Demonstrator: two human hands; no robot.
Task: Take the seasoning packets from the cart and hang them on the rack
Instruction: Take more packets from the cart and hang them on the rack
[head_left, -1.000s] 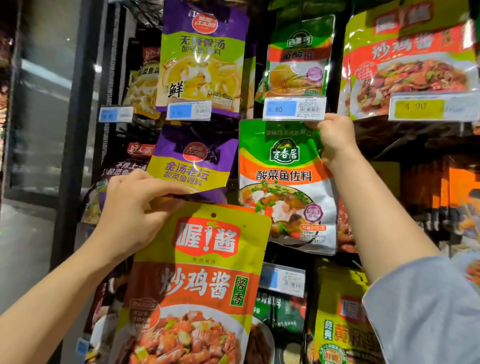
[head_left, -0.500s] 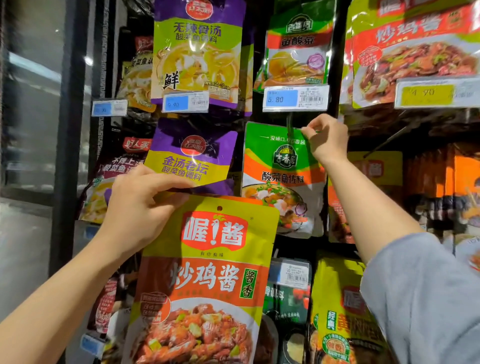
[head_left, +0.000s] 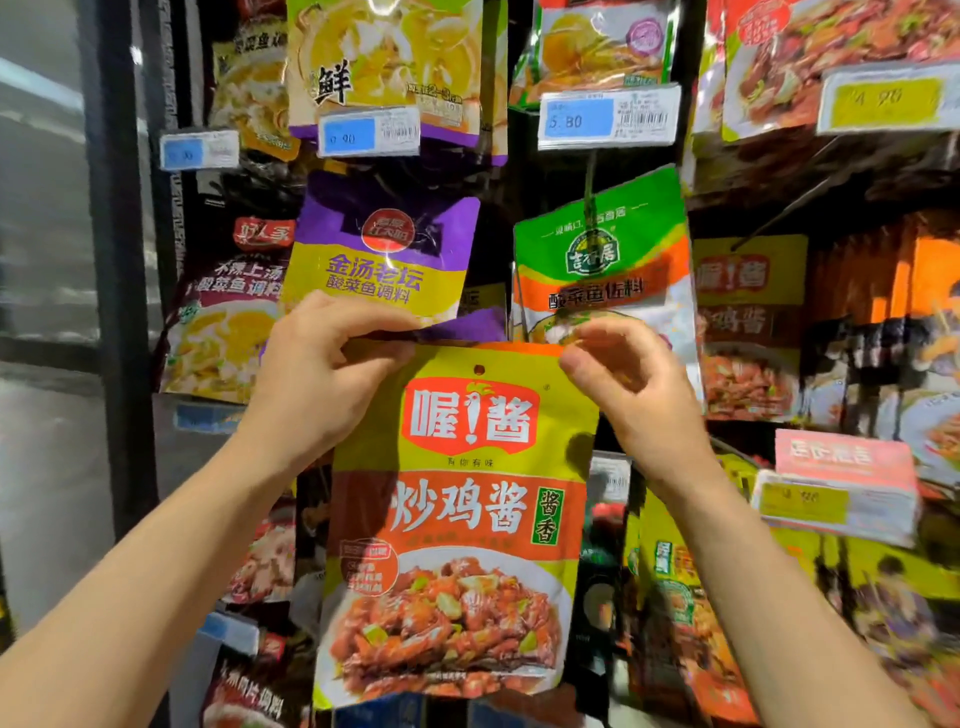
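Note:
A yellow-and-orange seasoning packet (head_left: 467, 519) with a hang hole at its top is held up in front of the rack. My left hand (head_left: 317, 384) grips its top-left corner. My right hand (head_left: 628, 384) has curled fingers and pinches the top-right corner between thumb and fingertips. Just behind and above hangs a green-and-orange packet (head_left: 602, 249) on a metal hook (head_left: 589, 176). A purple-and-yellow packet (head_left: 384, 260) hangs to its left. The cart is out of view.
The rack is crowded with hanging packets and price tags, such as the blue 5.80 tag (head_left: 608, 117) and a yellow tag (head_left: 883, 101). Matching yellow packets (head_left: 743, 312) hang at the right. A dark post (head_left: 117, 260) and glass stand at the left.
My right hand let go of the green packet, which now hangs on the hook, and came down to the yellow packet's top-right corner. The view shifted downward.

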